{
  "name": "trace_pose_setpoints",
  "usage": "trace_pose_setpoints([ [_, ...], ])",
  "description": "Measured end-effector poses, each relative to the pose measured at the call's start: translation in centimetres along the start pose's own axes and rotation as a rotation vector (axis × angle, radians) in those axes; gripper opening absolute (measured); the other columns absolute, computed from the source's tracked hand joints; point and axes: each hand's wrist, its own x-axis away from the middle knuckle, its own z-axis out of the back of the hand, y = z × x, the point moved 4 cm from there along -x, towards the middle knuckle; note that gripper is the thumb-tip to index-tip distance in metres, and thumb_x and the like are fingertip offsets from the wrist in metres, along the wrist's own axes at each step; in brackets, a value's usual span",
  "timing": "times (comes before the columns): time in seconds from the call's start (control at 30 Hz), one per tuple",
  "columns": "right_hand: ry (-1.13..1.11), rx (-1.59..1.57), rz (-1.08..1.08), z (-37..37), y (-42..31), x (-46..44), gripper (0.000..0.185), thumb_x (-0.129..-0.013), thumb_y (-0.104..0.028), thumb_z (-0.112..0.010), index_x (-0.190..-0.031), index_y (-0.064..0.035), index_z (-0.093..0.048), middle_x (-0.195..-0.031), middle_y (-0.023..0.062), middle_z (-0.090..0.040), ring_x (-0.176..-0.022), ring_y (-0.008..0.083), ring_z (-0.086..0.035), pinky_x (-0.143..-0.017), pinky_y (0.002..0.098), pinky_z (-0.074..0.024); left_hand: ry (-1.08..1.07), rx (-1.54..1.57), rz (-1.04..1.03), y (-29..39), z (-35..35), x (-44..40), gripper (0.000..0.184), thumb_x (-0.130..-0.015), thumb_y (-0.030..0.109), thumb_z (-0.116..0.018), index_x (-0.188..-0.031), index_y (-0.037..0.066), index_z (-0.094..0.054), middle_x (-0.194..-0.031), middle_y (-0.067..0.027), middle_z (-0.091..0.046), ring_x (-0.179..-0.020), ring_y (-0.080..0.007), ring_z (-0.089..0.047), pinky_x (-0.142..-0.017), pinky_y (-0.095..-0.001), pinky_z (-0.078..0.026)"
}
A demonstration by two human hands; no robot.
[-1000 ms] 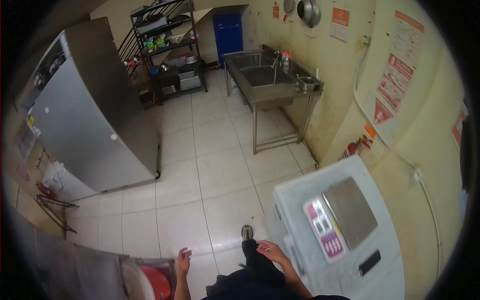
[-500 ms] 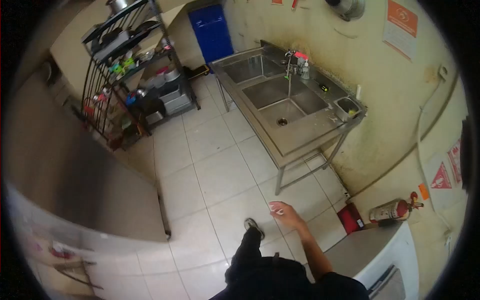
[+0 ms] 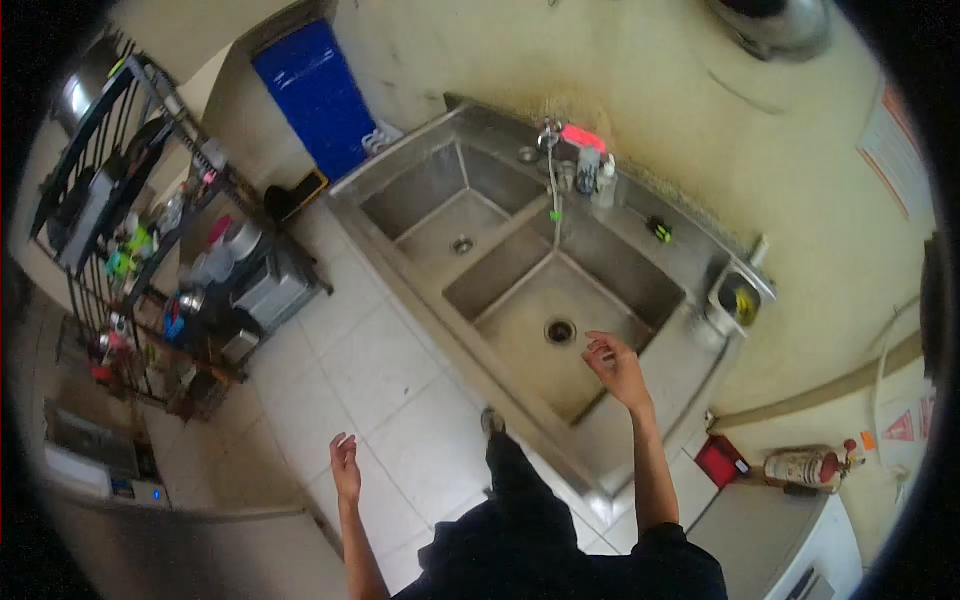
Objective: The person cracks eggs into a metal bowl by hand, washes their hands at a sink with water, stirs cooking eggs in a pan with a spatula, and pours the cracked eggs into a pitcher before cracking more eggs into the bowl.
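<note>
My right hand (image 3: 616, 372) hangs in the air above the near edge of the right sink basin (image 3: 510, 320), its fingers loosely bent and apart, with nothing seen in it. Over the tiled floor, my left hand (image 3: 345, 472) is lifted at the left of my body, fingers loose and empty. The steel double sink has a second basin (image 3: 425, 215) farther left. At its back stand a tap (image 3: 550, 135) with a hanging hose, a pump bottle (image 3: 606, 185) and a pink-red item (image 3: 583, 138). A small black-and-green object (image 3: 658, 229) lies on the back ledge.
A steel container (image 3: 738, 295) with something yellow sits at the sink's right end. Shelving (image 3: 130, 230) loaded with pots and kitchenware stands on the left. On the right are a red box (image 3: 721, 460) and a fire extinguisher (image 3: 803, 466). A blue door-like panel (image 3: 315, 95) is behind.
I have moved closer to the sink, which now looks larger. My left hand has come into view, and my right hand is now over the sink's near side.
</note>
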Motion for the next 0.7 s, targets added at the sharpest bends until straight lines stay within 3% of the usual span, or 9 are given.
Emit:
trace_pose_setpoints([
  [0.1,0.079,-0.077,0.140,-1.9,5.2,-15.8,0.035,-0.089,-0.025,-0.070,-0.120,-0.0083,-0.065,-0.095,0.0106,-0.071,-0.087,0.0205,-0.067,-0.080,0.0350,-0.0516,-0.168,0.138,-0.059,0.5,-5.0,-9.9,0.039,-0.102,0.024,-0.051,-0.137,0.009,-0.045,-0.124,-0.0103,-0.061,-0.116,-0.0181,-0.055,-0.098,-0.0306,-0.042],
  [0.17,0.123,0.016,-0.030,-2.7,6.4,-26.4,0.041,-0.088,-0.032,-0.071,-0.118,-0.0048,-0.064,-0.094,0.0108,-0.071,-0.085,0.0183,-0.065,-0.076,0.0339,-0.0507,-0.294,0.042,0.109,4.2,-10.8,-13.8,0.037,-0.102,0.025,-0.051,-0.135,0.009,-0.045,-0.127,-0.0093,-0.060,-0.117,-0.0189,-0.055,-0.098,-0.0334,-0.042],
  [0.27,0.194,-0.259,-0.032,-4.9,14.3,-42.9,0.049,-0.087,-0.038,-0.071,-0.118,-0.0003,-0.062,-0.097,0.0133,-0.070,-0.085,0.0200,-0.066,-0.075,0.0347,-0.0506,-0.581,0.083,0.160,8.0,-20.7,-19.5,0.039,-0.099,0.019,-0.051,-0.134,0.005,-0.045,-0.125,-0.0124,-0.059,-0.116,-0.0206,-0.057,-0.102,-0.0338,-0.042],
  [0.33,0.384,-0.024,-0.188,-3.5,13.5,-49.8,0.057,-0.085,-0.042,-0.071,-0.119,0.0019,-0.060,-0.099,0.0168,-0.070,-0.090,0.0269,-0.068,-0.078,0.0382,-0.0515,-0.850,0.018,0.074,6.5,-26.4,-24.2,0.034,-0.101,0.018,-0.049,-0.133,0.005,-0.048,-0.125,-0.0093,-0.059,-0.115,-0.0204,-0.056,-0.104,-0.0317,-0.041],
  [0.43,0.557,0.090,-0.268,-4.1,21.7,-59.3,0.061,-0.084,-0.048,-0.070,-0.120,0.0008,-0.060,-0.088,0.0154,-0.071,-0.081,0.0262,-0.070,-0.073,0.0372,-0.0539,-1.138,0.003,-0.007,8.7,-36.1,-28.7,0.031,-0.102,0.018,-0.047,-0.130,0.004,-0.053,-0.127,-0.0094,-0.058,-0.116,-0.0213,-0.056,-0.105,-0.0321,-0.041],
  [0.5,0.429,0.281,-0.270,-3.7,22.1,-61.8,0.056,-0.084,-0.046,-0.070,-0.115,-0.0003,-0.061,-0.085,0.0175,-0.071,-0.079,0.0303,-0.070,-0.072,0.0401,-0.0541,-1.342,-0.052,0.063,7.0,-42.6,-30.7,0.035,-0.102,0.025,-0.048,-0.130,0.006,-0.053,-0.127,-0.0091,-0.058,-0.119,-0.0223,-0.055,-0.106,-0.0348,-0.041],
  [0.53,0.269,0.452,-0.251,-3.8,21.7,-62.6,0.051,-0.085,-0.044,-0.069,-0.111,-0.0014,-0.063,-0.083,0.0196,-0.070,-0.078,0.0344,-0.069,-0.071,0.0430,-0.0542,-1.426,-0.036,0.243,6.0,-46.2,-31.6,0.039,-0.100,0.029,-0.050,-0.132,0.006,-0.051,-0.128,-0.0095,-0.058,-0.121,-0.0227,-0.054,-0.106,-0.0365,-0.040],
  [0.57,0.330,0.485,-0.272,-4.1,21.2,-61.9,0.045,-0.084,-0.041,-0.069,-0.107,-0.0020,-0.063,-0.083,0.0212,-0.069,-0.080,0.0376,-0.068,-0.071,0.0447,-0.0539,-1.507,-0.030,0.472,4.8,-47.8,-30.9,0.044,-0.099,0.034,-0.053,-0.133,0.006,-0.049,-0.128,-0.0099,-0.058,-0.123,-0.0232,-0.053,-0.107,-0.0381,-0.039],
  [0.7,0.415,0.629,-0.485,-4.6,22.6,-60.9,0.030,-0.086,-0.028,-0.067,-0.103,-0.0026,-0.063,-0.085,0.0228,-0.068,-0.084,0.0424,-0.066,-0.072,0.0485,-0.0526,-1.454,0.325,0.834,3.3,-57.3,-32.1,0.049,-0.097,0.036,-0.052,-0.137,0.009,-0.045,-0.127,-0.0084,-0.059,-0.118,-0.0218,-0.057,-0.105,-0.0417,-0.041],
])
